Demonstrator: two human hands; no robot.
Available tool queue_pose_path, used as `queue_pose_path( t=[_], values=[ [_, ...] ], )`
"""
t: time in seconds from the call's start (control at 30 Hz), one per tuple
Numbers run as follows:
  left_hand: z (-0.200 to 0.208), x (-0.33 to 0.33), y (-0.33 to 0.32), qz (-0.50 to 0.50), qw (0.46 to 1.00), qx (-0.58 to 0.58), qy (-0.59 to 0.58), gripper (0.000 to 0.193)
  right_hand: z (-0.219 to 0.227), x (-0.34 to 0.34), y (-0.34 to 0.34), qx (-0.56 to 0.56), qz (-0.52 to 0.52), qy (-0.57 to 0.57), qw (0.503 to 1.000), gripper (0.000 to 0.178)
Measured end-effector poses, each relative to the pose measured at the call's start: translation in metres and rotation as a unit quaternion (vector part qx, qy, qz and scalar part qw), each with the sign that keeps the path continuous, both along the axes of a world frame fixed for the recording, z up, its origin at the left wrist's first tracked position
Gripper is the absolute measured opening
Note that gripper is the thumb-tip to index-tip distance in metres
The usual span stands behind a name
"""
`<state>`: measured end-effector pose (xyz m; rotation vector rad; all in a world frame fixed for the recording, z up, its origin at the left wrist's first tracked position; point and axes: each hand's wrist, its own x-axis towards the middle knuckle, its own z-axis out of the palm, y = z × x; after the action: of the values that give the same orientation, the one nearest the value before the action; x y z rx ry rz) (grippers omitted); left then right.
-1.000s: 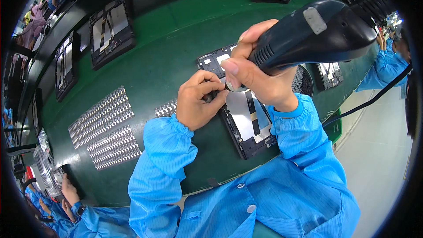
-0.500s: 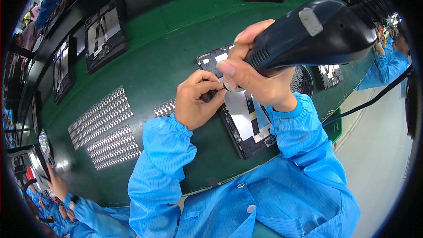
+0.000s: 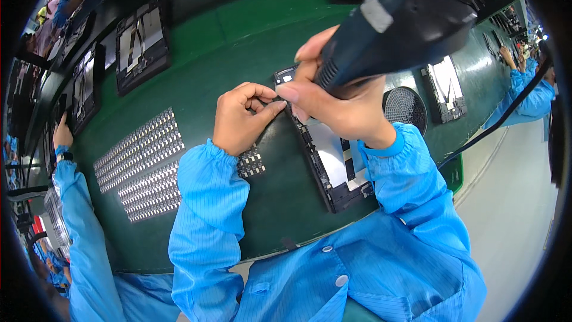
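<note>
My right hand grips a bulky dark hand-held tool with vent slots and a grey patch; its exact kind is unclear. Thumb and forefinger of my left hand are pinched together at my right fingertips, and whatever they hold is too small to make out. Below both hands lies an opened tablet-like device, black-framed with silver panels and a dark flat cable; my right hand hides part of it. Beside my left wrist is a small sheet of black-and-white parts, partly covered by the sleeve.
Two larger part sheets lie to the left on the green table. More opened devices stand along the far side, another at right beside a round dark mesh-like dish. A co-worker's hand reaches in at far left.
Both my hands have shifted slightly left and up, the tool moving with my right hand. The co-worker's arm at left has reached farther forward to a device.
</note>
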<state>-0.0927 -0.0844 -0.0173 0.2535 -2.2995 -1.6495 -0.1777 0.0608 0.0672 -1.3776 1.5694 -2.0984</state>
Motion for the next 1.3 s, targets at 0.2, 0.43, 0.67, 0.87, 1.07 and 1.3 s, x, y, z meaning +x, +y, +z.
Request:
queue_pose_path(
  t=[0.2, 0.43, 0.67, 0.87, 1.07, 1.3],
  values=[
    [0.004, -0.005, 0.000, -0.011, 0.999, 0.028, -0.037, 0.018, -0.006, -0.007, -0.001, 0.036, -0.017, 0.010, 0.999, 0.033],
    [0.010, -0.006, 0.000, -0.009, 0.998, 0.014, -0.056, 0.017, -0.008, -0.008, -0.003, 0.030, -0.010, -0.003, 0.999, 0.033],
    [0.007, 0.001, -0.006, -0.008, 0.999, 0.021, -0.044, 0.015, -0.008, 0.004, -0.010, 0.062, 0.021, 0.042, 0.997, 0.033],
    [0.007, 0.000, -0.006, -0.009, 1.000, -0.015, -0.017, 0.016, -0.006, 0.001, -0.012, 0.065, -0.011, 0.002, 0.998, 0.034],
    [0.022, 0.013, -0.005, 0.071, 0.996, -0.041, -0.037, 0.013, 0.020, -0.020, 0.027, -0.048, -0.094, 0.040, 0.994, 0.030],
    [0.031, 0.069, 0.080, -0.150, 0.921, -0.339, 0.117, 0.015, 0.004, -0.038, 0.096, -0.062, -0.114, 0.000, 0.992, 0.038]
  ],
)
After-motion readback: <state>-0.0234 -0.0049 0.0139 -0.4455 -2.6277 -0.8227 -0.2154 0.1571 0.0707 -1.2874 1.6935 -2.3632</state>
